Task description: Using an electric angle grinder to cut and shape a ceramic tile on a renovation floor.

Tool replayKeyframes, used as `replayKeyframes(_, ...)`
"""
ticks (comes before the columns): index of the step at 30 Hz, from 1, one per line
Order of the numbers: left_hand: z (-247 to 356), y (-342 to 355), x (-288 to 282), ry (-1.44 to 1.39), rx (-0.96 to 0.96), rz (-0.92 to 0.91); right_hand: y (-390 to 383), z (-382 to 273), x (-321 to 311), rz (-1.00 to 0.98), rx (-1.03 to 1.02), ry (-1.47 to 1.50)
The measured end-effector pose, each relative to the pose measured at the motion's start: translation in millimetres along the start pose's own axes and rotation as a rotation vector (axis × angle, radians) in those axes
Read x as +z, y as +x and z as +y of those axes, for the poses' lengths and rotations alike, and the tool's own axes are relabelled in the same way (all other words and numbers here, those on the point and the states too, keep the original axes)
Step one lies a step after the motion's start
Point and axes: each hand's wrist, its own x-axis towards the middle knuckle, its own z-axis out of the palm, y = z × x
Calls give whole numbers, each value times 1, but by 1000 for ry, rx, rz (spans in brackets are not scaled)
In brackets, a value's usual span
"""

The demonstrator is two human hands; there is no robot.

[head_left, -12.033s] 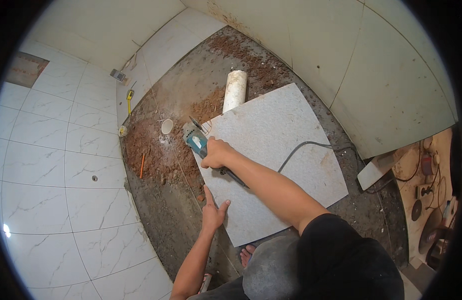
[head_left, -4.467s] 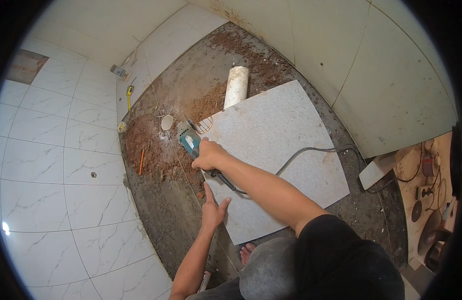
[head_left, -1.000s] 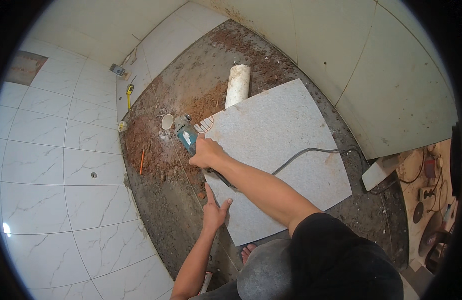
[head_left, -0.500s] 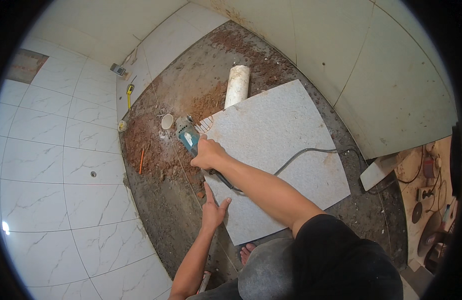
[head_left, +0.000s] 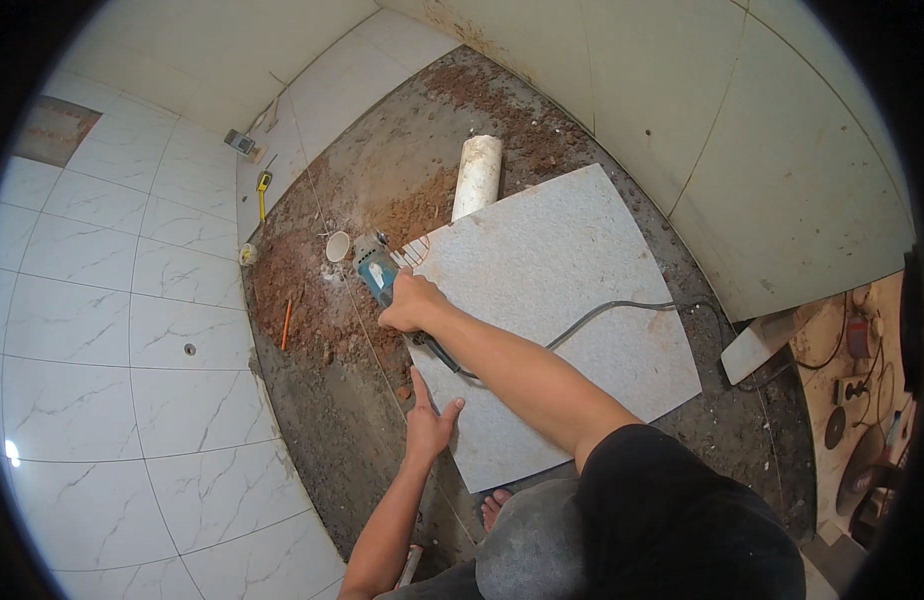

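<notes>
The angle grinder (head_left: pixel 378 275) is at the far left corner of the large pale tile (head_left: pixel 572 265), its head just beside a patch of brown-red stripes (head_left: pixel 412 251). The right hand (head_left: pixel 414 303) has its fingers wrapped around the grinder's body, and the dark cord (head_left: pixel 607 308) trails across the tile. The left hand (head_left: pixel 429 428) is open at the near part of the left edge, its thumb over the tile. Past the far edge extends 1 white pipe (head_left: pixel 478 172). Leftward, 1 round pale opening (head_left: pixel 339 246) and 1 orange stick (head_left: pixel 287 325) are among reddish soil (head_left: pixel 322 300).
</notes>
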Motion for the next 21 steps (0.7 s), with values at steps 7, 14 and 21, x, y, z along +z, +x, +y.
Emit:
replayKeyframes(7, 2, 0, -4, -20, -13, -6, -10, 0, -3, -2, 2, 0)
replayKeyframes(14, 7, -2, -5, -1, -53, -40, -23, 8, -3, 10, -11, -12)
replayKeyframes(21, 3, -1, -4, -13, -13, -16, -16, 3, -4, 6, -18, -2)
